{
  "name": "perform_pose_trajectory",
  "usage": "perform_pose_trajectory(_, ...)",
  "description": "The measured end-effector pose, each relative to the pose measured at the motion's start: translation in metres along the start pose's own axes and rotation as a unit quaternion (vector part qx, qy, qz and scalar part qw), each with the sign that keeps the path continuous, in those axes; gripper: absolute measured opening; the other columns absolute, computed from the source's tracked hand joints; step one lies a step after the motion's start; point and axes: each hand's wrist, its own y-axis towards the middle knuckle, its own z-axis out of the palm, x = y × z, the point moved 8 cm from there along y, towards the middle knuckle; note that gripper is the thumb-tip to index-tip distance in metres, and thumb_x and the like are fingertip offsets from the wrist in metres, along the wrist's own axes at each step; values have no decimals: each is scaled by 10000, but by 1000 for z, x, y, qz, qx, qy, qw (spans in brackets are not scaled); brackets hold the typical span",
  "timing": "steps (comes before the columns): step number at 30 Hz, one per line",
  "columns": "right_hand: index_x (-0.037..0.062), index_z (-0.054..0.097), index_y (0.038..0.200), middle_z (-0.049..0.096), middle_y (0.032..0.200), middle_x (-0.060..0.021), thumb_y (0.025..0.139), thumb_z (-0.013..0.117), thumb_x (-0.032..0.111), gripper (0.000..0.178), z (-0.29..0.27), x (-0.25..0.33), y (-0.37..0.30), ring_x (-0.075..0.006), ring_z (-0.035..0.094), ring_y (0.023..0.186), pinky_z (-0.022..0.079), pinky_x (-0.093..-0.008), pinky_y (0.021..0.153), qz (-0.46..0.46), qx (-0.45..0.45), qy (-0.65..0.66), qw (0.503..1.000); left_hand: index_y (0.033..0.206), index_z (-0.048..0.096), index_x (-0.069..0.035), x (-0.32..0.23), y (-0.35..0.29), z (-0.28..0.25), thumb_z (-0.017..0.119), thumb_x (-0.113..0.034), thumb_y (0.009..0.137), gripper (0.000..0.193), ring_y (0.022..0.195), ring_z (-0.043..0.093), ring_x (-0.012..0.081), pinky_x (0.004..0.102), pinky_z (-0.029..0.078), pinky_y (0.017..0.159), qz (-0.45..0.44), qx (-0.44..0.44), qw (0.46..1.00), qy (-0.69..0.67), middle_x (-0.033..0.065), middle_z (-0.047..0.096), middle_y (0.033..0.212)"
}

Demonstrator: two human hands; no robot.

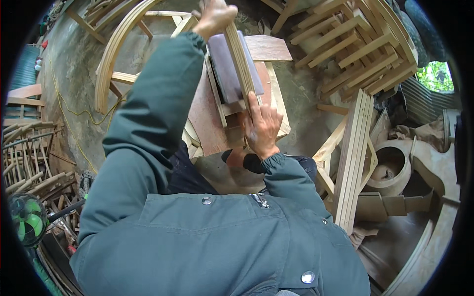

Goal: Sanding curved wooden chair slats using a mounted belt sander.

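Note:
A layered wooden strip lies lengthwise over a flat purple-grey pad, which looks like a sanding belt. My left hand, slightly blurred, is closed around the strip's far end. At the near end, my right hand grips the strip with the index finger stretched along it. The pad's block sits on a plywood board in front of my legs. Part of the pad is covered by the strip. Thin wooden slats border the pad's left side.
A curved wooden frame stands at the left, near a yellow cord on the floor. Slatted wooden frames are piled at the far right. Long boards lean beside my right side. A green-bladed fan stands at the lower left.

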Motion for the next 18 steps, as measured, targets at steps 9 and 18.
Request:
perform_pose_trajectory(9, 116, 568, 1496, 629, 1043, -73, 888, 740, 173, 635, 8, 20, 105, -260, 571, 941, 391, -401, 826, -7, -39, 33, 999, 1550, 288, 17, -48, 113, -64, 632, -135, 764, 871, 869, 660, 390, 493, 550, 735, 162, -114, 977, 74, 267, 653, 958)
perform_pose_trajectory(18, 114, 543, 1521, 564, 900, -76, 880, 729, 163, 670, -4, 4, 10, -272, 537, 848, 384, -429, 768, 0, -4, 8, 1000, 1628, 198, -12, -13, 10, -11, 630, -284, 819, 957, 1494, 287, 499, 629, 166, 1221, 30, -91, 972, 213, 354, 374, 1535)
